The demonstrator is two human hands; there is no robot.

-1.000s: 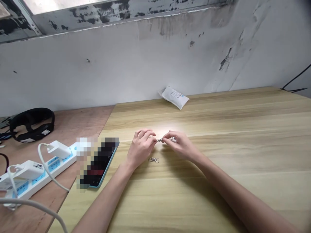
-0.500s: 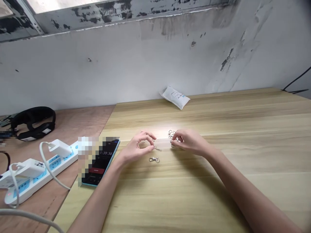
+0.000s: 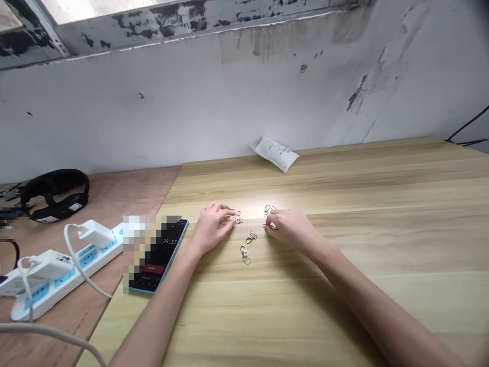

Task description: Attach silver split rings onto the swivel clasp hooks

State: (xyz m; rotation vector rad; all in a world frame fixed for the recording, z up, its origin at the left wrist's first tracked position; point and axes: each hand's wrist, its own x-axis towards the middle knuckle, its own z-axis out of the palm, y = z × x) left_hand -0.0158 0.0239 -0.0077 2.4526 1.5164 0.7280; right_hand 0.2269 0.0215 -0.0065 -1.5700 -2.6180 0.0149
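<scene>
Touching metal pcs (image 3: 267,211) w/ R hand (image 3: 287,225)

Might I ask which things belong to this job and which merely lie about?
Likely for the job:
small silver metal rings
silver metal hook clasps

Likely just lying about:
blue-edged black phone
white plastic power strip
black curved headset
white labelled packet
</scene>
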